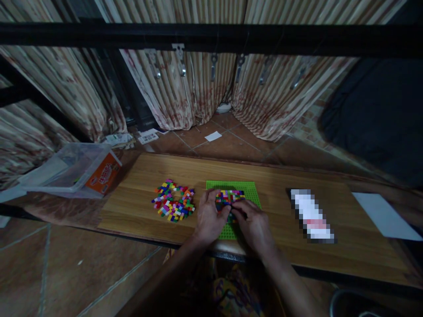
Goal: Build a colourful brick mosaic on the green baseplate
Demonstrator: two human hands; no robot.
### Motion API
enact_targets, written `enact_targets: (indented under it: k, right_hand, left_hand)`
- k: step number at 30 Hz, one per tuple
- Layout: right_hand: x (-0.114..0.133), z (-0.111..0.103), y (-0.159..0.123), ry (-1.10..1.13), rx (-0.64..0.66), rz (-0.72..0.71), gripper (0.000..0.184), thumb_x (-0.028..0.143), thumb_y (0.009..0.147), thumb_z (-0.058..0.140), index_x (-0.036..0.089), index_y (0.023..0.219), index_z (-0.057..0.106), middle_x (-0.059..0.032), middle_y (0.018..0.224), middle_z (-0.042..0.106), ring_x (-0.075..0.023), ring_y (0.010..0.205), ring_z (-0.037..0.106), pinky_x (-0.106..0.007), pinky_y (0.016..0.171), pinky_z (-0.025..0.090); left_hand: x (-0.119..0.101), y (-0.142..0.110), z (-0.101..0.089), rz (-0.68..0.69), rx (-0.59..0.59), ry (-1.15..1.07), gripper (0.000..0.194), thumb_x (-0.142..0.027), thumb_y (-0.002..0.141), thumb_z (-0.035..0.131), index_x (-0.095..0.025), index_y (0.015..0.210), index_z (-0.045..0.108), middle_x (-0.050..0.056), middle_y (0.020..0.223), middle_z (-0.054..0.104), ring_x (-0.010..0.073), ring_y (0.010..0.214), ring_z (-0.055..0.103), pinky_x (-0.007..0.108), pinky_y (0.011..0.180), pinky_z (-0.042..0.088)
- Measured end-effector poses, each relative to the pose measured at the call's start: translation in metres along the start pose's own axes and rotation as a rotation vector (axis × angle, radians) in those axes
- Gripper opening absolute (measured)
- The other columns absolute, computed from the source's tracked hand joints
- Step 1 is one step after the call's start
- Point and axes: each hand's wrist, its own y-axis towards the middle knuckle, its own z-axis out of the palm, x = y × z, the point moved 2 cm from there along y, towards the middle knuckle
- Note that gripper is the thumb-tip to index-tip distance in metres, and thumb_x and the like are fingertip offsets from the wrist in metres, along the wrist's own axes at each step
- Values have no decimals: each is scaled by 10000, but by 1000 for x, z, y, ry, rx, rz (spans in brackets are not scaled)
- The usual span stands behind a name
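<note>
Both hands meet on the green baseplate — left hand and right hand fingertips pinched at the brick patch, loose bricks lying leftward.

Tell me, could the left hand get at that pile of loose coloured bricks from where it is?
Probably yes. The left hand rests on the green baseplate, and the pile of loose coloured bricks lies just to its left on the wooden table, with only bare wood between.

No legible text anywhere, orange label on the clear plastic box bearing white lettering too blurred to read, small printed card on the floor too small to read, object on the tabletop pixelated beyond reading
</note>
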Motion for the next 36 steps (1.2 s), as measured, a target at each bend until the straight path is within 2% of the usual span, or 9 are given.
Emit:
enact_targets:
  k: [7, 11, 15, 23, 32, 36]
  right_hand:
    - [-2, 2, -2, 60, -30, 76, 161, 235, 846, 560, 234, 951, 682, -40, 900, 712, -194, 801, 664, -341, 774, 526]
    - [-5, -2, -4, 145, -50, 196, 209, 286, 829, 574, 218, 997, 678, -48, 911, 723, -200, 802, 677, -350, 781, 525]
    - [-8, -9, -5, 170, -125, 297, 233, 357, 838, 555, 202, 959, 680, -71, 947, 709, -212, 849, 661, -359, 789, 506]
    - [-11, 1, -6, 67, -215, 342, 288, 392, 747, 643, 199, 959, 665, -89, 976, 643, -251, 956, 579, -419, 864, 454]
    - [-17, 10, -8, 240, -205, 451, 364, 393, 713, 660, 184, 1011, 635, -88, 1023, 650, -245, 973, 593, -415, 894, 439]
    - [-14, 9, -7, 236, -212, 480, 361, 385, 704, 656, 184, 1004, 639, -83, 1008, 656, -243, 952, 597, -404, 873, 448]
  left_hand:
    - [0, 2, 5, -33, -6, -40, 477, -216, 757, 615, -181, 1219, 503, 94, 1238, 529, 233, 1198, 505, 379, 1028, 429]
    - [-1, 2, 5, -56, -9, -40, 481, -214, 751, 618, -181, 1216, 501, 88, 1222, 542, 228, 1186, 510, 374, 1019, 433]
    - [-2, 1, 5, -75, -18, -40, 488, -212, 749, 614, -174, 1222, 502, 87, 1207, 558, 221, 1173, 521, 364, 1016, 434]
    - [1, 1, 9, -93, -46, -64, 512, -208, 731, 628, -175, 1228, 505, 90, 1203, 566, 219, 1165, 531, 357, 1013, 438]
    - [2, 3, 10, -124, -50, -114, 519, -192, 711, 643, -180, 1214, 514, 87, 1188, 563, 218, 1149, 529, 357, 1009, 430]
    - [3, 2, 13, -156, -52, -153, 542, -173, 697, 642, -186, 1222, 506, 91, 1212, 538, 219, 1143, 529, 355, 992, 441]
